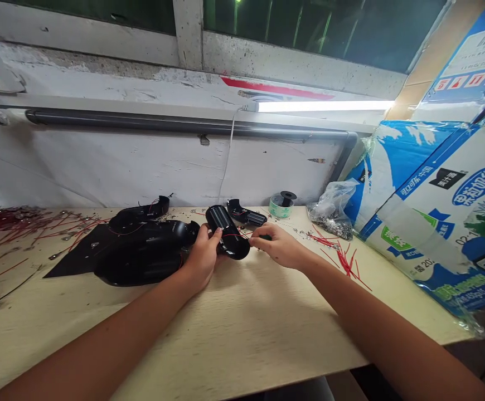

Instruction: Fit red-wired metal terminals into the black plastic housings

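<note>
My left hand (203, 253) is closed around the side of a glossy black plastic housing (234, 242), its thumb on the top face. The housing is tilted above the table, and a thin red wire (229, 234) crosses it. At its right end, my right hand (284, 246) is closed in a pinch, fingertips close to the wire. A small dark green piece shows between those fingers, too covered to name. Left of my left hand lies a larger black plastic shell (142, 256). Another curved black part (253, 217) rests just behind the held housing.
Another black housing (137, 214) lies at the back left, near many red wires (12, 223). Cut red wires (347, 262) lie at right. Behind stand a tape roll with a black spool (282, 206) and a plastic bag of small metal parts (332, 211). Cardboard boxes (426, 195) border the right side.
</note>
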The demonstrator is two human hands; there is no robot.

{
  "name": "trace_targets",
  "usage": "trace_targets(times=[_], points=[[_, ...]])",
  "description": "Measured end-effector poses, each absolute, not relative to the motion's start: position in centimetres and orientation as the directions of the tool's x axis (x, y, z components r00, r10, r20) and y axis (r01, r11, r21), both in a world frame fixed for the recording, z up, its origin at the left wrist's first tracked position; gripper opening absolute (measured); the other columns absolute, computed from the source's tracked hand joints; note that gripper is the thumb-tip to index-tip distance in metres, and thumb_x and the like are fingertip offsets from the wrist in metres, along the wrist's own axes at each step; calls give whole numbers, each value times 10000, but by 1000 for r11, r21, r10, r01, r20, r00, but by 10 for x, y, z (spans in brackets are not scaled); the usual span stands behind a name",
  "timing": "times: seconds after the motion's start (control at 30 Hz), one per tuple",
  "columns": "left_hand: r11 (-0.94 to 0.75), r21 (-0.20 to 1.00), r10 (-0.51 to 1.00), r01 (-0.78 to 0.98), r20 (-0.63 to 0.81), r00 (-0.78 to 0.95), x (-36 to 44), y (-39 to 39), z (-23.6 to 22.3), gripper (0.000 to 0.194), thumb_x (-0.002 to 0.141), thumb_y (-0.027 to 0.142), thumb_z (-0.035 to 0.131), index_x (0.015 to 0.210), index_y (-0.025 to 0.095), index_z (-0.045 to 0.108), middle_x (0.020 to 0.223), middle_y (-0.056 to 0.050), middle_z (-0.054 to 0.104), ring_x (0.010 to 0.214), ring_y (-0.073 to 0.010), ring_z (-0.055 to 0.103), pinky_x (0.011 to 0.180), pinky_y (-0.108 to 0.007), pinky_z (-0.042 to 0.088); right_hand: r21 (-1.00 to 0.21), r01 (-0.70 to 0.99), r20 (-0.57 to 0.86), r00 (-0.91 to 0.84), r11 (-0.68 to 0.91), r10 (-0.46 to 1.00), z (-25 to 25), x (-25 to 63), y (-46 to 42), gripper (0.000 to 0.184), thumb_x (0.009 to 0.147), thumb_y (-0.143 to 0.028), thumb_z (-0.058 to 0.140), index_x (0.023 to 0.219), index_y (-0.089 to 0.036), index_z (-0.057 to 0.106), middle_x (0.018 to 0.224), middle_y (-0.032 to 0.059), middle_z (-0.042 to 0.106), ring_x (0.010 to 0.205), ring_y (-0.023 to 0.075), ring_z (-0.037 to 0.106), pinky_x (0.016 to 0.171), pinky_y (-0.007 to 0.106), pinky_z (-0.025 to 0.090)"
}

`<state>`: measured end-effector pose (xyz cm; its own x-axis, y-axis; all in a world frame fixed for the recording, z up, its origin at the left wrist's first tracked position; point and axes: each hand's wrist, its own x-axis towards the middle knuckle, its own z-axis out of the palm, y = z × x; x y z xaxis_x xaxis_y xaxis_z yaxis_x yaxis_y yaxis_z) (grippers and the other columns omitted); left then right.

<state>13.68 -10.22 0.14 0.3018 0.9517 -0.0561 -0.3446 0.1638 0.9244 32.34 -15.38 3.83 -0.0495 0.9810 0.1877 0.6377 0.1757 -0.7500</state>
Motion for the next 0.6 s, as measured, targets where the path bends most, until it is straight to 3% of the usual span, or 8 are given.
trace_targets(times=[0.13,0.33,0.47,0.6], points=[[163,930,950,-329,-58,307,137,-102,3,168,934,298,602,1054,256,493,1101,-50,678,925,-192,685,764,-367,597,-704,688,255,16,174,967,44,321,-158,156,799,-330,677,766,-191,739,899,53,646,834,203,575,734,312,414],[190,918,949,-349,-79,306,138,-105,7,184,956,292,571,1093,284,448,1027,-27,678,873,-177,682,763,-339,576,-759,586,258,-129,284,957,45,305,-169,146,837,-289,666,735,-193,712,765,7,618,734,165,554,671,290,398],[189,918,946,-348,-76,314,138,-106,9,174,969,293,539,1111,295,439,962,-4,660,767,-154,661,682,-282,548,-644,617,423,-205,452,883,38,287,-177,184,863,-218,647,688,-180,685,780,21,608,747,153,556,697,284,409],[213,906,945,-365,-95,314,137,-107,11,197,953,306,562,1113,291,448,874,18,634,661,-131,621,629,-256,531,-473,750,426,-265,462,865,28,273,-184,165,869,-221,634,731,-188,720,790,32,609,671,138,536,615,276,379]])
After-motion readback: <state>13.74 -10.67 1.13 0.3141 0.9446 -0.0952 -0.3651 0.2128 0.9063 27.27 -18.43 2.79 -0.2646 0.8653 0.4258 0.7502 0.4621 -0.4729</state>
